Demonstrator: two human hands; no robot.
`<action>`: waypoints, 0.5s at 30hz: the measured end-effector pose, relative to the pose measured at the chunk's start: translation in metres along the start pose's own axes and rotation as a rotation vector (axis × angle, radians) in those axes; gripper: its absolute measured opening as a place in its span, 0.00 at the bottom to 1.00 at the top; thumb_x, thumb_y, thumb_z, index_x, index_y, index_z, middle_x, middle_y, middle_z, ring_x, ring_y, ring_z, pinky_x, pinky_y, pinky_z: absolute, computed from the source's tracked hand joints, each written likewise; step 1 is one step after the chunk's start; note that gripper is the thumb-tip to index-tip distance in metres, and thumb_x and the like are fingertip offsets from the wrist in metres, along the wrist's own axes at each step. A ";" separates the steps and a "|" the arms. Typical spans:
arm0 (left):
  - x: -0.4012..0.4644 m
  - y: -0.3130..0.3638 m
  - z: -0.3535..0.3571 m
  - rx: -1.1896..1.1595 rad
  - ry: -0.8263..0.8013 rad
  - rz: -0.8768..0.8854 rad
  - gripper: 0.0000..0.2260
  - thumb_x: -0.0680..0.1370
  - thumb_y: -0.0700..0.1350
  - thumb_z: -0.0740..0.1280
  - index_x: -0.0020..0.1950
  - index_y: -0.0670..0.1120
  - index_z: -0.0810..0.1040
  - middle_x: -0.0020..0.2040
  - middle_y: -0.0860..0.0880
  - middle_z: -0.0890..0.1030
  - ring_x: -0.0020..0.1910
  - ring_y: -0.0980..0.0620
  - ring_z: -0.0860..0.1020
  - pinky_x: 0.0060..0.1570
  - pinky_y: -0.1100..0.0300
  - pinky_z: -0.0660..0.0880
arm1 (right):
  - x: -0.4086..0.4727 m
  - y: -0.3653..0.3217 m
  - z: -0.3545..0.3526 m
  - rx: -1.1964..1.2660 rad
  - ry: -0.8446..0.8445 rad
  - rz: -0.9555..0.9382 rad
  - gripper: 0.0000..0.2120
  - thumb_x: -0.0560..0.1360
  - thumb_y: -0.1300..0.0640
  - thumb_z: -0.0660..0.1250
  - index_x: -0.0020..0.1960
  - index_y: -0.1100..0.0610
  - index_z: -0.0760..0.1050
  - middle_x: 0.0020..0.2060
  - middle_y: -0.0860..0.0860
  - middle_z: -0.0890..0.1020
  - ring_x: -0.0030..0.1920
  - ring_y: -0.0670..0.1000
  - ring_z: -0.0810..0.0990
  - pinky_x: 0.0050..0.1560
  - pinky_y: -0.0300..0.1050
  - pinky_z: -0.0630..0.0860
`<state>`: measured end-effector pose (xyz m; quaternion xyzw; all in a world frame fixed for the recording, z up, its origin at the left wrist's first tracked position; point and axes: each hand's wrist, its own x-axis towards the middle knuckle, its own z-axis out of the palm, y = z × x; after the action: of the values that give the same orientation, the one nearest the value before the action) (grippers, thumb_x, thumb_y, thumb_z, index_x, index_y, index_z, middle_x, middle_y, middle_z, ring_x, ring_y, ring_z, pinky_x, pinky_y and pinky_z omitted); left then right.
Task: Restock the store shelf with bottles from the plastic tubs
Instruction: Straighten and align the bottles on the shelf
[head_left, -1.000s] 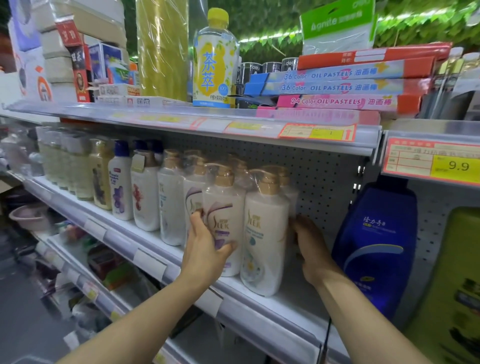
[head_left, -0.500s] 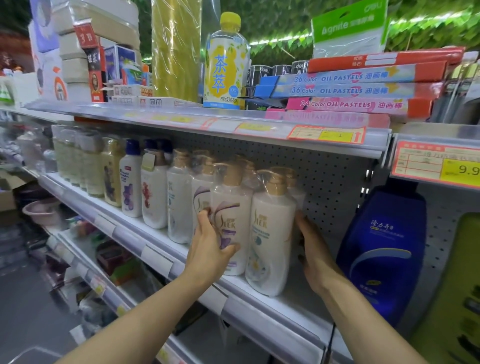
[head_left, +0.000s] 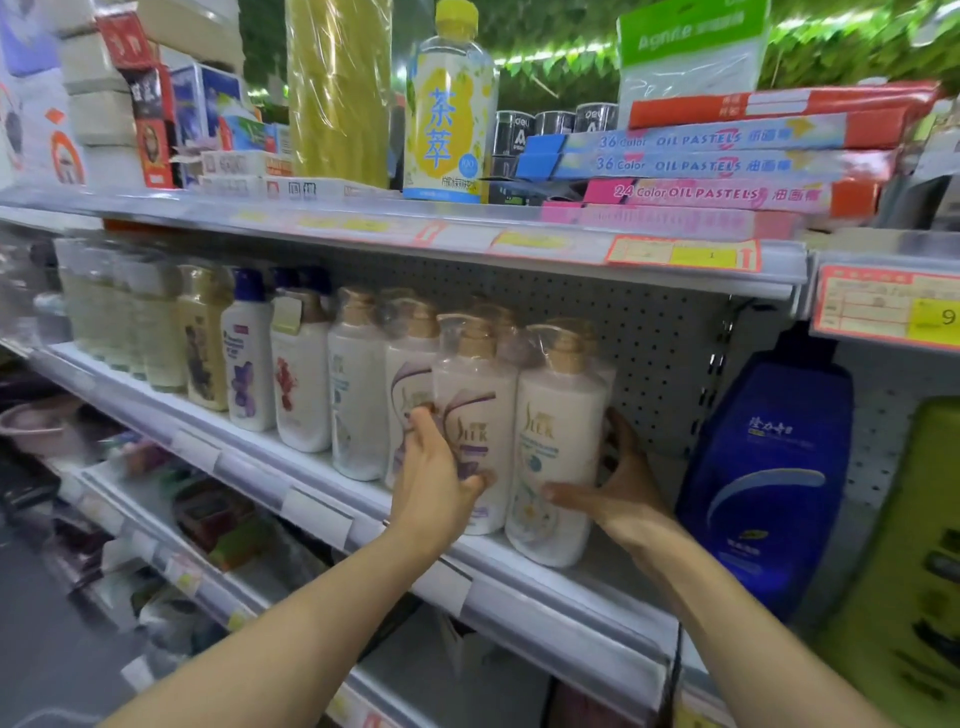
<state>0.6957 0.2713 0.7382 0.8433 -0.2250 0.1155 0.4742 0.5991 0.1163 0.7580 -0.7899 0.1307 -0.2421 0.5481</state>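
Observation:
A row of white pump bottles with gold caps stands on the middle shelf (head_left: 545, 587). My left hand (head_left: 436, 473) grips the front of a white bottle with a purple swirl label (head_left: 475, 415), thumb on its front. Beside it stands a white bottle with a blue and yellow label (head_left: 556, 457). My right hand (head_left: 618, 488) holds this one from the right, fingers behind its side and thumb low on its front. Both bottles stand upright on the shelf. No plastic tub is in sight.
A big dark blue bottle (head_left: 769, 478) stands right of my right hand, a green container (head_left: 904, 571) beyond it. More bottles (head_left: 244, 358) fill the shelf to the left. The top shelf carries a yellow drink bottle (head_left: 449, 109) and oil pastel boxes (head_left: 711, 166).
My right hand has come forward from behind the blue-labelled bottle, its thumb now on the front. The left hand stays on the purple-labelled bottle. The camera moved closer.

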 end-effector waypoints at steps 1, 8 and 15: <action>0.002 0.000 0.000 -0.003 -0.014 0.001 0.35 0.72 0.49 0.73 0.68 0.50 0.52 0.69 0.45 0.65 0.64 0.46 0.71 0.60 0.50 0.73 | 0.001 0.001 -0.001 -0.002 -0.003 -0.002 0.58 0.58 0.59 0.81 0.77 0.47 0.50 0.74 0.49 0.62 0.72 0.52 0.64 0.69 0.55 0.66; 0.011 -0.001 0.002 -0.017 -0.052 -0.033 0.40 0.70 0.48 0.75 0.71 0.45 0.52 0.69 0.42 0.68 0.65 0.45 0.72 0.63 0.52 0.73 | 0.009 0.004 -0.004 0.019 -0.014 0.008 0.57 0.59 0.62 0.81 0.77 0.46 0.50 0.74 0.49 0.63 0.71 0.52 0.65 0.67 0.53 0.67; 0.004 -0.003 -0.004 0.077 -0.062 -0.047 0.44 0.73 0.53 0.72 0.76 0.45 0.44 0.71 0.43 0.63 0.68 0.43 0.67 0.64 0.52 0.68 | 0.011 0.014 -0.002 0.026 -0.057 0.039 0.60 0.59 0.61 0.81 0.77 0.46 0.45 0.74 0.49 0.62 0.71 0.52 0.64 0.67 0.54 0.67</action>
<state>0.7006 0.2750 0.7393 0.8692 -0.2152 0.0867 0.4367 0.6077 0.1041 0.7480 -0.7866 0.1271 -0.2104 0.5665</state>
